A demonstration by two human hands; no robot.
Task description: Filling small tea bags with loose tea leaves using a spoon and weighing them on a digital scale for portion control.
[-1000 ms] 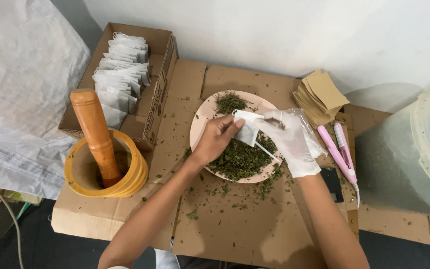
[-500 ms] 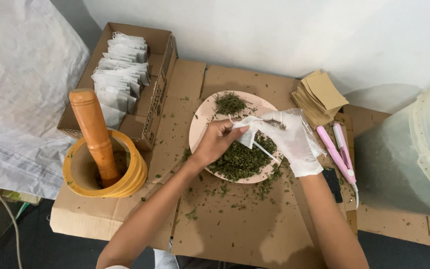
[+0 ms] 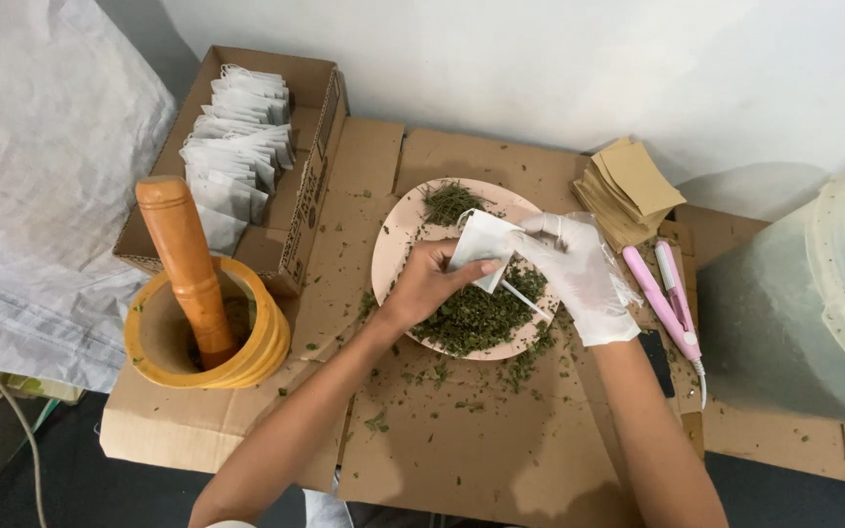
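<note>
Flattened cardboard (image 3: 462, 460) covered the surface, strewn with green herb flakes. At the right edge stood a large translucent bucket (image 3: 823, 293) with dried herb inside. A woven white sack (image 3: 41, 176) lay at the left. An open cardboard box (image 3: 320, 108) at upper left held a row of filled white sachets (image 3: 237, 137). Near the box, a yellow mortar (image 3: 163, 342) held an orange-brown wooden pestle (image 3: 183, 259), leaning upright.

At centre sat a round pale pink plate (image 3: 393, 259) carrying a heap of dried green herb (image 3: 471, 318) and a smaller clump at its far rim. A stack of tan paper squares (image 3: 628, 191) lay beyond the plate to the right; a pink mini heat sealer (image 3: 667, 298) lay just beside the plate's right edge.

Both hands met over the plate. The left hand (image 3: 432, 284), bare, pinched a small white filter sachet (image 3: 481, 249) between thumb and fingers. The right hand (image 3: 579, 274), in a white glove, gripped the sachet's other side and also held a thin white stick (image 3: 520, 296) angled down into the herb heap. The sachet hung just above the heap; whether its mouth was open, I could not tell.
</note>
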